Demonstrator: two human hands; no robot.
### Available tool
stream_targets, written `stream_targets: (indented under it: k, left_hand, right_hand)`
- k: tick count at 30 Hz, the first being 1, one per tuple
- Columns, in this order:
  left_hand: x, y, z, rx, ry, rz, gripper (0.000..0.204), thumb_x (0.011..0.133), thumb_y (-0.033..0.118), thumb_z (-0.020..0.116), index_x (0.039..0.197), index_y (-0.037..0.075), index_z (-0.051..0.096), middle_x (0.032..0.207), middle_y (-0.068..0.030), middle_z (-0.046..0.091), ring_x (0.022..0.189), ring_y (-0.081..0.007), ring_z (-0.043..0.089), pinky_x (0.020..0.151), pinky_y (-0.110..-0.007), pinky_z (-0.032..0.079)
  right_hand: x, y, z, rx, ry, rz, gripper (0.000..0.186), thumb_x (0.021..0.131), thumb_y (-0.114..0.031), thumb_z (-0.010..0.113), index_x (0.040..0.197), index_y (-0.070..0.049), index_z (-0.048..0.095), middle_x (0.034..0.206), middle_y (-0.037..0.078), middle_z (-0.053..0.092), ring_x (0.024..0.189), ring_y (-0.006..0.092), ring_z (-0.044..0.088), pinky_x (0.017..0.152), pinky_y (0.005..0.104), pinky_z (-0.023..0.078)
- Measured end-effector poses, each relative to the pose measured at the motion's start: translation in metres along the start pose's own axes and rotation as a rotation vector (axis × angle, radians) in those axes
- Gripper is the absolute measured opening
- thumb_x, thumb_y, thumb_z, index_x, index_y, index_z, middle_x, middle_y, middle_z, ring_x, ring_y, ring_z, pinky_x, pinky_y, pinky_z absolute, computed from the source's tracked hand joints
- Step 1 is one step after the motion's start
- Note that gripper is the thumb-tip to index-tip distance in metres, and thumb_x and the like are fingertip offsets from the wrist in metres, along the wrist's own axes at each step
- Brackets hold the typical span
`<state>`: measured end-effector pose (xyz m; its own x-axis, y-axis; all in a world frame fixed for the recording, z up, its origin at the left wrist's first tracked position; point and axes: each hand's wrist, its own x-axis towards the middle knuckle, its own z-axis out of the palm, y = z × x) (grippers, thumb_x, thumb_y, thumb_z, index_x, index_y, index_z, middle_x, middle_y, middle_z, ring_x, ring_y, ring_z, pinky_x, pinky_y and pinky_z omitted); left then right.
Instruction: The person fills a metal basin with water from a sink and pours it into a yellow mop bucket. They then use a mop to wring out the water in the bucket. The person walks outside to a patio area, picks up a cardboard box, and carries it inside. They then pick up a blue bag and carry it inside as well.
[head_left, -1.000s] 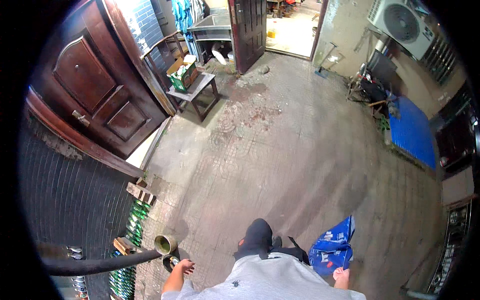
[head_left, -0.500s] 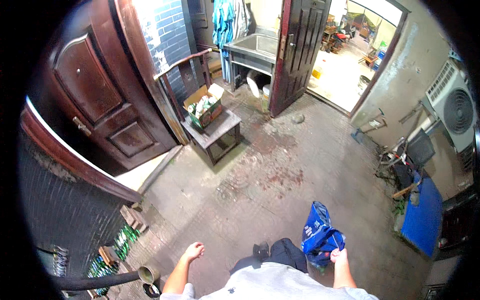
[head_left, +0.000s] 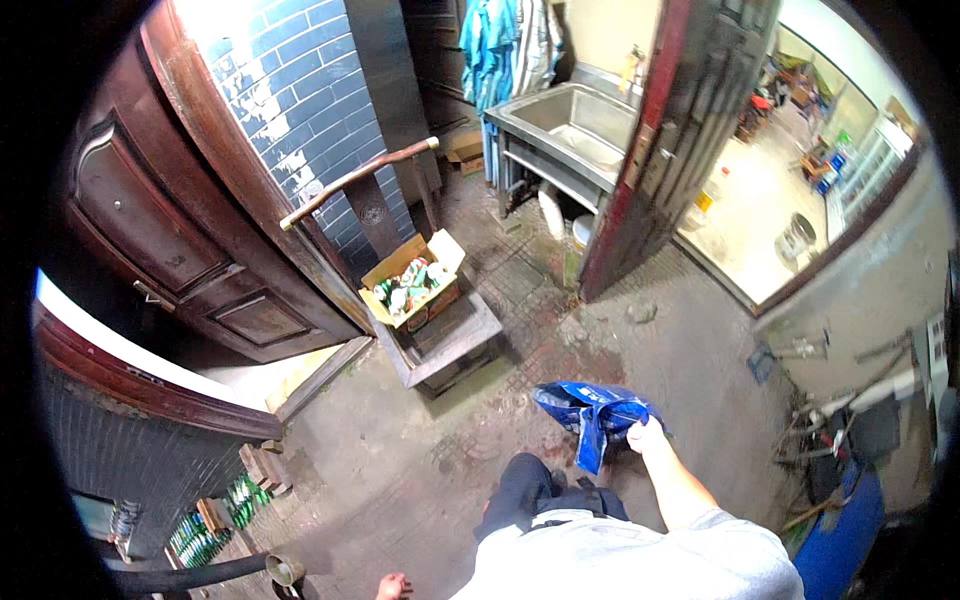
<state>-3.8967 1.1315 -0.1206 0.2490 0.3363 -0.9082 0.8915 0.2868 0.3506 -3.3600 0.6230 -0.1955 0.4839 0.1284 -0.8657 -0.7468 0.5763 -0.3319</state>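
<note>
My right hand (head_left: 643, 434) is closed on the gathered edge of a crumpled blue plastic bag (head_left: 592, 412), which hangs out in front of me at my right. One flap of the bag droops lower, and its contents cannot be made out. My left hand (head_left: 393, 587) swings low at the bottom edge of the view, partly cut off. Its fingers are loosely bent and a little apart, with nothing seen in them. Ahead to the left, a wooden chair (head_left: 455, 348) carries an open cardboard box (head_left: 412, 290) of green and white crumpled cans.
A metal sink (head_left: 575, 125) stands ahead, beside a half-open dark door (head_left: 665, 150) to a lit room. Another brown door (head_left: 170, 240) is at left. Green bottles (head_left: 205, 535) lie low left. A blue panel (head_left: 840, 540) and clutter line the right wall.
I have moved forward, so the chair, box and sink are nearer. My right hand has lifted the bag farther forward. My left hand has dropped back toward the lower edge.
</note>
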Motion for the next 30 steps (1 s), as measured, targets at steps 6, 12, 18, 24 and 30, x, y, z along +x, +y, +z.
stream_targets:
  k: [6,12,18,24,30]
  left_hand:
    - [0.004,0.140,0.115,-0.303,0.011,-0.225,0.064,0.086,0.047,0.054,0.134,0.009,0.034,0.124,-0.0085,0.047,0.114,-0.0273,0.046,0.094,-0.043,0.040]
    - [0.088,0.326,0.208,-0.372,0.036,-0.186,0.061,0.086,0.046,0.053,0.131,0.009,0.036,0.121,-0.0083,0.048,0.110,-0.0266,0.047,0.091,-0.042,0.041]
    - [0.136,0.499,0.240,-0.417,0.077,-0.150,0.057,0.087,0.044,0.053,0.128,0.008,0.037,0.117,-0.0081,0.049,0.106,-0.0259,0.048,0.088,-0.041,0.041]
    - [0.197,0.676,0.250,-0.482,0.182,-0.138,0.053,0.088,0.043,0.052,0.126,0.008,0.039,0.113,-0.0078,0.050,0.103,-0.0252,0.049,0.086,-0.040,0.042]
    - [0.257,0.836,0.236,-0.539,0.236,-0.117,0.050,0.088,0.041,0.052,0.123,0.007,0.040,0.109,-0.0076,0.050,0.099,-0.0245,0.050,0.083,-0.039,0.043]
  right_hand:
    - [0.175,-0.136,0.225,0.059,-0.071,0.092,0.038,0.087,-0.030,0.036,0.050,-0.019,0.029,0.040,0.000,0.026,0.029,0.0183,0.028,0.029,0.0309,0.021]
    - [0.300,-0.216,0.431,-0.281,-0.181,0.253,0.044,0.085,-0.033,0.039,0.045,-0.021,0.025,0.036,0.001,0.025,0.027,0.0182,0.025,0.027,0.0308,0.017]
    - [0.415,-0.270,0.631,-0.262,-0.383,0.444,0.033,0.084,-0.021,0.039,0.051,-0.018,0.035,0.040,-0.002,0.029,0.031,0.0147,0.032,0.030,0.0269,0.026]
    - [0.508,-0.270,0.798,-0.473,-0.491,0.655,0.042,0.084,-0.037,0.043,0.048,-0.020,0.028,0.040,-0.004,0.025,0.031,0.0125,0.027,0.032,0.0257,0.024]
    - [0.577,-0.262,0.960,-0.555,-0.314,0.724,0.047,0.088,-0.050,0.039,0.054,-0.019,0.031,0.043,-0.004,0.024,0.033,0.0118,0.025,0.033,0.0247,0.019]
